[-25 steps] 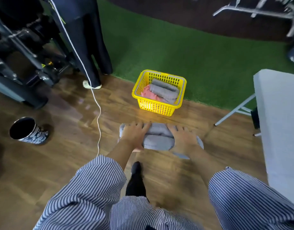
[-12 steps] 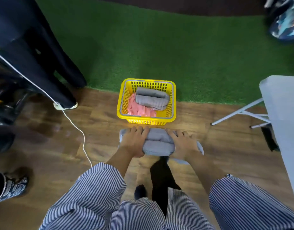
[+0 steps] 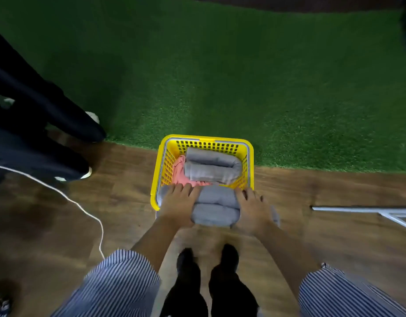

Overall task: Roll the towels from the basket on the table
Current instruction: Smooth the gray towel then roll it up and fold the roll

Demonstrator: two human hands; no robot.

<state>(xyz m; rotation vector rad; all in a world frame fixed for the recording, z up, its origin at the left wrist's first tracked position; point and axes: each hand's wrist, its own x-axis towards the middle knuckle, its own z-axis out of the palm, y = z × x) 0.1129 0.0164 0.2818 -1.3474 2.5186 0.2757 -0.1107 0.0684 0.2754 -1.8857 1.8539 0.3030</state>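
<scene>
Hands have carried the rolled grey towel [image 3: 216,205] forward to the basket [image 3: 247,154]: it now overlaps the near rim, where before it lay short of it. Left hand [image 3: 178,205] and right hand [image 3: 253,210] clasp its ends, fingers curled. Depositing seems imminent.

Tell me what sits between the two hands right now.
In the head view, the rolled grey towel fills the stretch between the left hand and the right hand; both hands hold its ends.
</scene>
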